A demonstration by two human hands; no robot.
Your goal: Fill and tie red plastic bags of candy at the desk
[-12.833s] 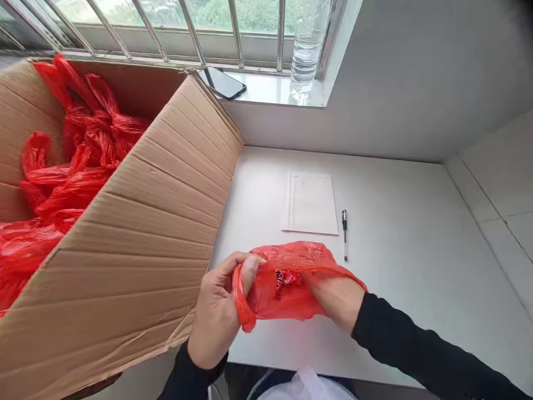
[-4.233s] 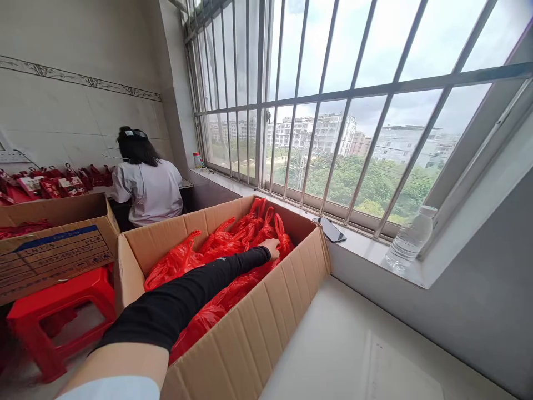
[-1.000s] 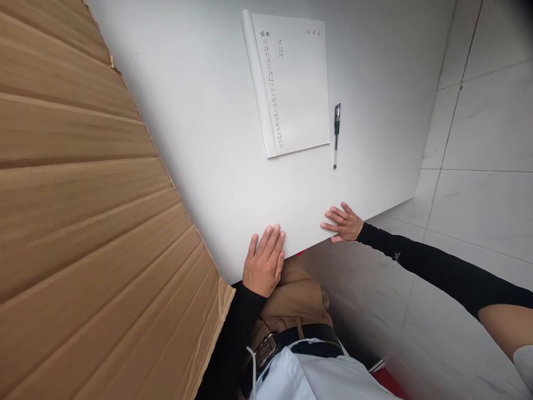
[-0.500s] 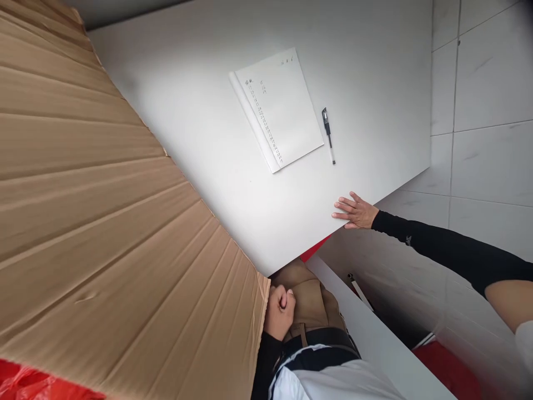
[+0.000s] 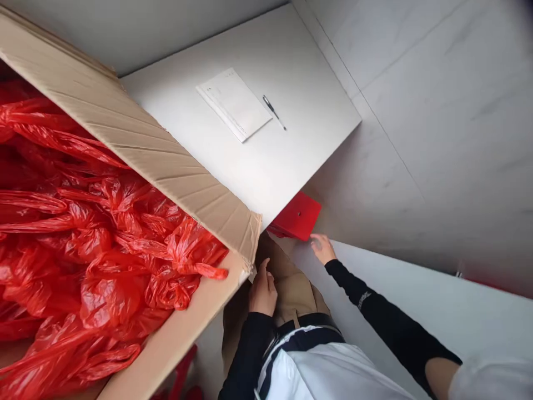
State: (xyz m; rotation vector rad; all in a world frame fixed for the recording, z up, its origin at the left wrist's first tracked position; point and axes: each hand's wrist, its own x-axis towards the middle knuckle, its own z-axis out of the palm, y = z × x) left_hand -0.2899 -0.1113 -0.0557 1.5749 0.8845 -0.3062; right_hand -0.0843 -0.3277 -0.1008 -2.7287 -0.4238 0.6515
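Observation:
My left hand (image 5: 263,289) rests on my tan trouser leg, just under the near corner of the big cardboard box (image 5: 175,172). Its fingers lie loosely stretched and hold nothing. My right hand (image 5: 322,247) reaches out in a black sleeve, fingers apart and empty. Its fingertips are next to the corner of a red stool (image 5: 296,216) that sticks out from under the white table (image 5: 266,166). The box is heaped with knotted red plastic bags (image 5: 95,239).
A sheet of paper (image 5: 235,103) with a black pen (image 5: 273,112) beside it lies on the white table. A second white surface (image 5: 416,300) runs along the lower right. Grey tiled wall (image 5: 437,139) closes the right side.
The view has risen and swung, so the box's red bags show again. My right hand left the table edge and dropped to the red stool. My left hand uncurled on my thigh.

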